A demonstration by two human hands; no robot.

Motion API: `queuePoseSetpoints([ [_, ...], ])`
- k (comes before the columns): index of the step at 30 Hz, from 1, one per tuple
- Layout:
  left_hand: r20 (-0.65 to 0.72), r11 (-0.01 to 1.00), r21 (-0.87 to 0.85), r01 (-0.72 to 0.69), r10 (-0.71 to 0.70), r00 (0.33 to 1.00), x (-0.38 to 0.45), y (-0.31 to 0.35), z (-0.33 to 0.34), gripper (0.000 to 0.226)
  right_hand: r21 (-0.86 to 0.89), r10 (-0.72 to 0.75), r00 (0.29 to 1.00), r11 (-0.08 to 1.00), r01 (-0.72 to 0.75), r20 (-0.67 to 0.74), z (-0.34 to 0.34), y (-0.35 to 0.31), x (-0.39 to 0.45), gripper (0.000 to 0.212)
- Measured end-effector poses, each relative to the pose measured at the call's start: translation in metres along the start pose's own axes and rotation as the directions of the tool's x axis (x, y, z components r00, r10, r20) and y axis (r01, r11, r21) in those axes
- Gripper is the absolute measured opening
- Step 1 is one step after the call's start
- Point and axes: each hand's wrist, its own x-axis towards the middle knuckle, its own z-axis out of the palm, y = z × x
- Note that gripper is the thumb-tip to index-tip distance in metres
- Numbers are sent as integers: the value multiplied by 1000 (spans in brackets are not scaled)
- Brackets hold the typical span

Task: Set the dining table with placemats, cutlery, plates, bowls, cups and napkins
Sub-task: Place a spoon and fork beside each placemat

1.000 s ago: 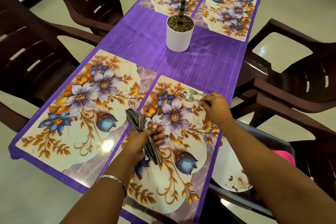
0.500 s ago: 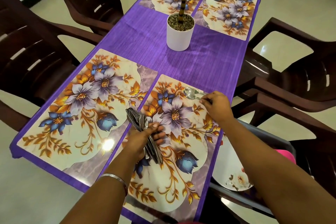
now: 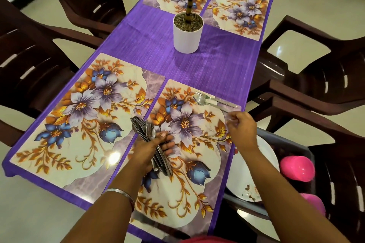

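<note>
So from the head cam, the left hand (image 3: pixel 153 147) grips a bundle of cutlery (image 3: pixel 150 142) over the near-right placemat (image 3: pixel 189 163). Right hand (image 3: pixel 242 126) hovers loosely curled, seemingly empty, just short of the spoon (image 3: pixel 199 100) and fork (image 3: pixel 217 98) lying at that mat's far edge.

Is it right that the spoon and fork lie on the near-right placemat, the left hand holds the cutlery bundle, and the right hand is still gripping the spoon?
Not quite. In the head view the right hand has let go: it hangs just short of the spoon and fork, touching neither. They do lie on the near-right placemat, and the left hand holds the cutlery bundle.
</note>
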Motion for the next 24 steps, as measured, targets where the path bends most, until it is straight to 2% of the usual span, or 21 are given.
queuePoseSetpoints([
  [6,5,1000,-2,8,-8,1000,1,-2,-1,14,4,-136,985,991,136,105,22,-5,-21,21],
  [12,79,997,-79,24,-18,997,-7,0,0,18,95,-193,959,980,177,207,25,-17,-47,21],
  [16,-45,996,-94,-3,-2,999,-24,-6,-2,29,186,-241,896,966,182,374,17,-40,-70,20],
  [21,-19,979,-199,-37,34,999,-55,-12,-8,39,304,-297,824,939,161,482,18,-83,-106,12],
  [24,24,950,-310,-32,42,999,-72,-2,-26,47,324,-329,755,932,162,567,36,-118,-132,12],
])
